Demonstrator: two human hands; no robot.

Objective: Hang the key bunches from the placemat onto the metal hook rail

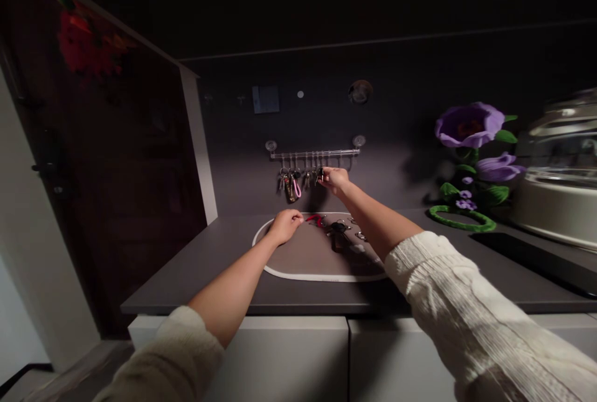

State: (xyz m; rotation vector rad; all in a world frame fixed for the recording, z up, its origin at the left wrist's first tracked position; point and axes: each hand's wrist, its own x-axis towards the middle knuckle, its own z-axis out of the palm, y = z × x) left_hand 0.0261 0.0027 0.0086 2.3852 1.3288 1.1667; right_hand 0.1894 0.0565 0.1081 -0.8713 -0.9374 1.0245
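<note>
My right hand (334,180) is raised to the clear hook rail (314,154) on the back wall. Its fingers pinch a small black-headed key (320,173) just below the hooks; whether its ring sits on a hook I cannot tell. To the left of it, several keys (282,179) hang from the rail, among them a bunch with a pink loop (297,188). My left hand (285,226) rests low over the oval mat (298,259), fingers curled together with nothing visible in them. Close to its fingertips lies a red strap (314,219), beside a dark bunch of keys (338,226).
Purple artificial flowers (471,125) with a green ring base stand at the right. Beside them is a cream appliance with a clear top (559,196), and a flat black slab (536,259) lies in front. A dark cabinet overhangs the counter (196,271); a dark door (107,203) is at left.
</note>
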